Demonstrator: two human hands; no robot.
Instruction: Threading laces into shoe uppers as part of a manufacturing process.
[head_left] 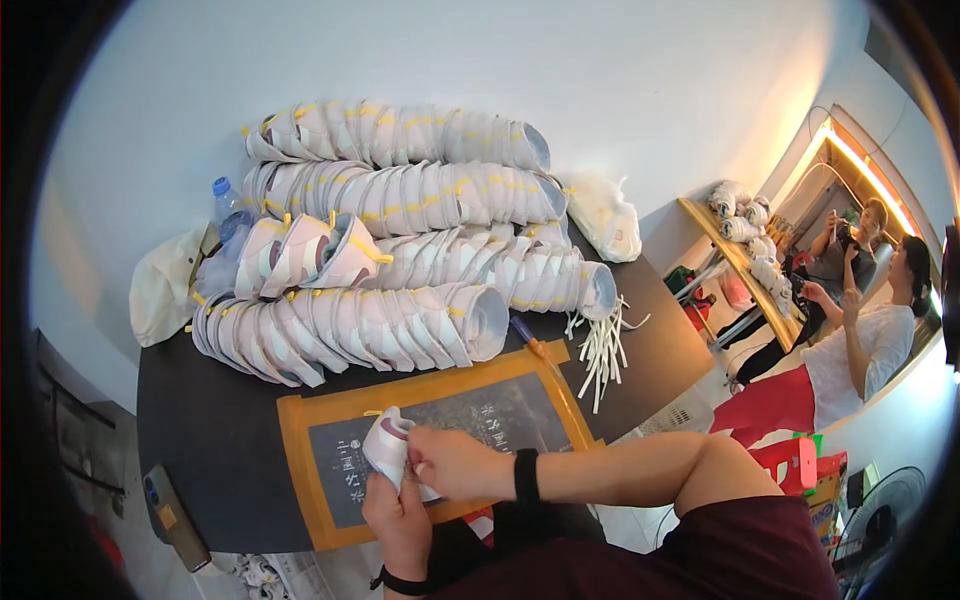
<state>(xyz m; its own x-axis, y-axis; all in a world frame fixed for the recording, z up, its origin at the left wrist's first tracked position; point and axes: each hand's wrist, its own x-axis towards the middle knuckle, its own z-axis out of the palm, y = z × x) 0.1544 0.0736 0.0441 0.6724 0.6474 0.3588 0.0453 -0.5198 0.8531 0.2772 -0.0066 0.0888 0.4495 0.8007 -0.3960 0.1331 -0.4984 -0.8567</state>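
Note:
A white shoe upper [385, 447] with a maroon patch and a yellow tab is between my hands, over the front part of the dark table. My left hand [397, 517] grips its lower edge from below. At its right side, my right hand [455, 464] has its fingers bent and closed on the material. The fingertips partly hide the lower part of the upper. Beneath my hands lies a dark sheet [480, 412] with white print, bordered by brown tape [300, 460].
Long nested stacks of shoe uppers [350, 330] fill the table's back half. White laces [603, 355] hang beside a blue-tipped tool [528, 337]. A phone [175, 515] lies at the left edge, a cap [168, 285] behind it. Two people sit by another table [745, 265] at right.

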